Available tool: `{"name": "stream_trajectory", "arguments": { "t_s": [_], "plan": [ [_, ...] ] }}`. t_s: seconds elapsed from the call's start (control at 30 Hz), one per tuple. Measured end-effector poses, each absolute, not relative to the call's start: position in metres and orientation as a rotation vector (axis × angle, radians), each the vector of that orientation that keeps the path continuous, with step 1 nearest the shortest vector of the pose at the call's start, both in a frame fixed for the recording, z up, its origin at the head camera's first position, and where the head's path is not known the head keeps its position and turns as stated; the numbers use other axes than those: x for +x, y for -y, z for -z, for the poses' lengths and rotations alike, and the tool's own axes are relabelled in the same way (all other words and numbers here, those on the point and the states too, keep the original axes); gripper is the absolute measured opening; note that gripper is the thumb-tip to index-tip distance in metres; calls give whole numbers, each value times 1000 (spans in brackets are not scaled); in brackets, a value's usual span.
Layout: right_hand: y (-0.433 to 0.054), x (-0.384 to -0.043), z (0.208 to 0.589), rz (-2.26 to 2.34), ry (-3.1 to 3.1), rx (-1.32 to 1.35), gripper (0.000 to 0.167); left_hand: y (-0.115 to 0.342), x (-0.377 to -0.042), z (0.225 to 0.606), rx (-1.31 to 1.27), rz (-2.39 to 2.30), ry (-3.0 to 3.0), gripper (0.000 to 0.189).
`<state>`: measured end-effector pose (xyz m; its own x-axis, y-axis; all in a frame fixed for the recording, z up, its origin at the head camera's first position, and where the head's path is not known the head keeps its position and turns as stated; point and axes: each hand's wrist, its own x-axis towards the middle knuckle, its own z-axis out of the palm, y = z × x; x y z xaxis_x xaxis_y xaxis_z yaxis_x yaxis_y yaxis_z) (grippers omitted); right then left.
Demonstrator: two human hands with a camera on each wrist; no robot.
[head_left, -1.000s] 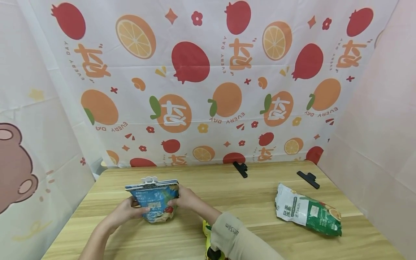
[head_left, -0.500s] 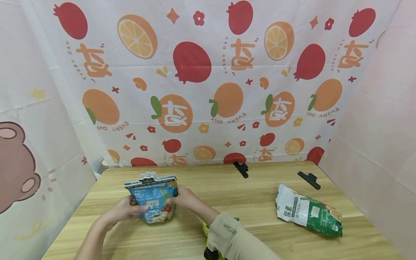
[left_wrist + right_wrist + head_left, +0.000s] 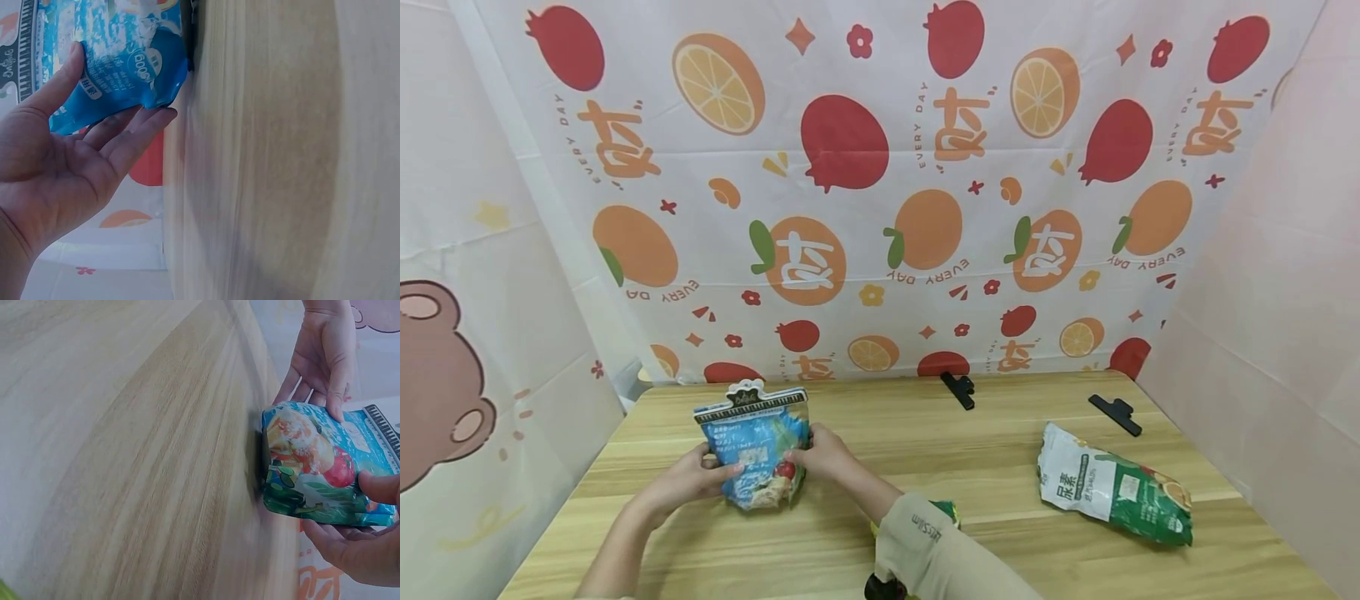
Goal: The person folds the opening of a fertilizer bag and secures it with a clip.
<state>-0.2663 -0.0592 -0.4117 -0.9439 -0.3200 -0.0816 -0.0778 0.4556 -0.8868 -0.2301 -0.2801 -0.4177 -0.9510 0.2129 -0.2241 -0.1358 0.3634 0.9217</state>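
A blue food bag (image 3: pixel 752 462) stands near the left of the table, its base at or close to the surface. A sealing clip (image 3: pixel 751 403) with a black-and-white striped bar and a rounded handle runs across its top edge. My left hand (image 3: pixel 691 477) holds the bag's left side, thumb on the front and fingers behind, as the left wrist view shows. On the other side my right hand (image 3: pixel 823 454) grips the bag, its thumb (image 3: pixel 378 487) pressing the printed front. The fingertips behind the bag are partly hidden.
A green-and-white bag (image 3: pixel 1116 487) lies at the right of the wooden table (image 3: pixel 1015 558). Two black clips, a middle clip (image 3: pixel 958 391) and a right clip (image 3: pixel 1116 414), lie near the back. A yellow-green package (image 3: pixel 946 510) is partly under my right sleeve.
The blue bag has tipped back, so its front and the clip's striped face show more. Both hands keep hold of it. My right forearm has shifted slightly left, showing more of the yellow-green package.
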Motion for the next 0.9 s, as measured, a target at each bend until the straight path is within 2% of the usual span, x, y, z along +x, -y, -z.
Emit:
{"name": "stream_trajectory", "arguments": {
  "t_s": [0.4, 0.6, 0.9],
  "plan": [
    [62, -266, 412, 1615, -2352, -264, 42, 277, -235, 420, 35, -1628, -2336, 78],
    [63, -265, 417, 1655, -2276, -279, 61, 275, -235, 420, 41, -1619, -2344, 73],
    [67, -265, 421, 1685, -2321, -198, 46, 272, -234, 419, -11, -1604, -2370, 79]
  ]
}}
